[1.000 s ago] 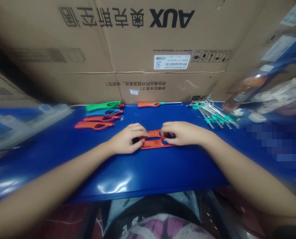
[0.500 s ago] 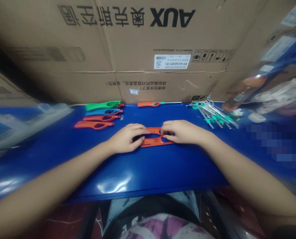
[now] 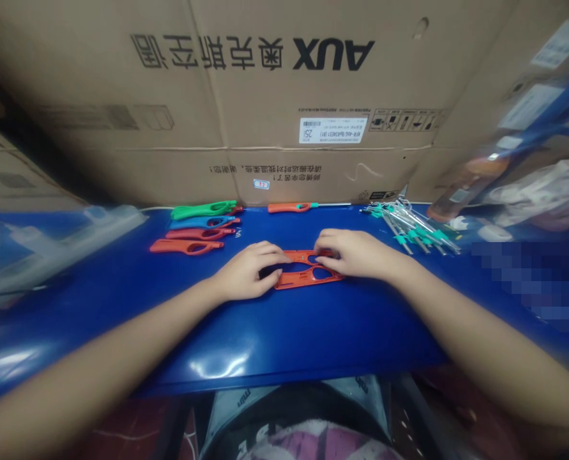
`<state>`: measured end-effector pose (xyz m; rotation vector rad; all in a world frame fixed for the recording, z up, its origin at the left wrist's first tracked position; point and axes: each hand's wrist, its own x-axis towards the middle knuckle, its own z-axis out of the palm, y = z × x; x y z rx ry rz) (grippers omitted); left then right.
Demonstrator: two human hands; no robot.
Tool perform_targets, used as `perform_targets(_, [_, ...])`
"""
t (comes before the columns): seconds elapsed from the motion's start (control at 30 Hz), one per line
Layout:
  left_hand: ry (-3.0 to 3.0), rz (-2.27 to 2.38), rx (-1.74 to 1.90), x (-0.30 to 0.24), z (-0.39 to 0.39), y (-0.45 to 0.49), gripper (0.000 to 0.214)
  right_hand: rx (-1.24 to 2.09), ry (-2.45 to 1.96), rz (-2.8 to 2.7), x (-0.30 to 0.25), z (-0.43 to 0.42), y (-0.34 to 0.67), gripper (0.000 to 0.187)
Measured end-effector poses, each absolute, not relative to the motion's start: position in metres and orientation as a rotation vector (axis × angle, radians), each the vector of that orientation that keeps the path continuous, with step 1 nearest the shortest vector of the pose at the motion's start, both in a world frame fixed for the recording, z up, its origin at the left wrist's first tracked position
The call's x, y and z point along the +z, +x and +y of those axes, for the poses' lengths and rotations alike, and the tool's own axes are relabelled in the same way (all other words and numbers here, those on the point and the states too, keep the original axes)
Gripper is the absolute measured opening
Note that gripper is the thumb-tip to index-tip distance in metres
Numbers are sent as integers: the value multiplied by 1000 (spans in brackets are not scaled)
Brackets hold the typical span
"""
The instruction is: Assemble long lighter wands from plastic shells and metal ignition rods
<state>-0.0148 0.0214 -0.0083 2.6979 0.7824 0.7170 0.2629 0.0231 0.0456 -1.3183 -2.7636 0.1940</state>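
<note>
Two orange lighter casing halves lie side by side on the blue table, hollow sides up: the far casing half [image 3: 304, 257] and the near casing half [image 3: 299, 278]. My left hand [image 3: 250, 271] is curled at their left ends, its fingertips on the far half and its thumb at the near half. At the right end, my right hand [image 3: 354, 254] is closed with fingers and thumb on the far casing half, partly covering it. Whether a small part sits between those fingers is hidden.
Green [image 3: 202, 209], blue [image 3: 202, 222] and red lighter casings [image 3: 186, 246] lie at back left. An orange lighter with a metal rod [image 3: 288, 207] lies at the back. Several metal rods with teal parts [image 3: 416, 227] lie at right. A cardboard box [image 3: 265, 96] stands behind the table.
The camera view has shifted slightly. My right thumb has moved off the near casing half toward the far one, and more of the near half shows. Both hands stay at the casing halves.
</note>
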Motion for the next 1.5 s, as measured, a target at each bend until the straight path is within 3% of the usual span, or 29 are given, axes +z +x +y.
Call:
perform_targets(0.2, [2754,766,672,0,12,-11,39,43,-2275,-2283,53,43,289,32])
perform_targets(0.37, [2800,608,487,0,8,-8,56,-128,-2520,-1936,45,60,329,46])
perform_targets(0.47, [2790,575,401,-3,9,-8,64,-35,-2633,-1847,41,68,350,46])
perform_targets(0.6, [2763,590,423,-4,12,-10,59,86,-2677,-1887,40,74,364,32])
perform_targets(0.93, [2776,625,506,-3,15,-10,51,299,-2505,-1907,40,80,362,20])
perform_targets(1.33, [2770,609,582,-4,19,-13,48,131,-2290,-1919,41,72,346,26])
perform_targets(1.5, [2773,613,582,-5,19,-13,49,256,-2322,-2113,40,68,345,35])
